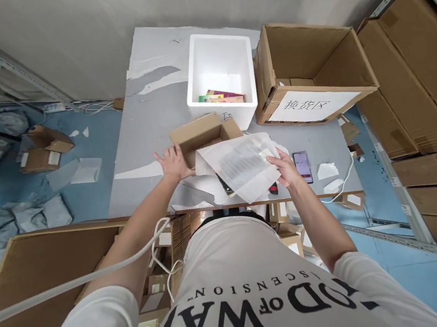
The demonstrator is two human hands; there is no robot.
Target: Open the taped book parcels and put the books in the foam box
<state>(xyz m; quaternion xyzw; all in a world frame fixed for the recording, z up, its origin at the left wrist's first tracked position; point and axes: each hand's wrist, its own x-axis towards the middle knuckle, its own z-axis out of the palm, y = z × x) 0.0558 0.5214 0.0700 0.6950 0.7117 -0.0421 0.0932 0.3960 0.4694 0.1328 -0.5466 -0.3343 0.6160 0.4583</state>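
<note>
A small cardboard box [205,132] lies on the table with its top uncovered. My left hand [174,163] is at its left side, fingers spread against the wall and thumb by the near corner. Between thumb and fingers, my right hand [283,166] pinches the right edge of a whitish translucent plastic bag [244,165]. Dark lines, like print, show through the bag. Its left end overlaps the box's near edge. Something dark lies mostly hidden beneath the bag, and a red and black object [273,189] sits near my right hand.
Behind the small box stands a white foam box [194,86] with several colourful packs inside. A large labelled carton [264,86] is to its right. A lit phone [303,166], paper scraps [327,170] and a white cable lie on the table's right. A big carton [52,269] stands front left.
</note>
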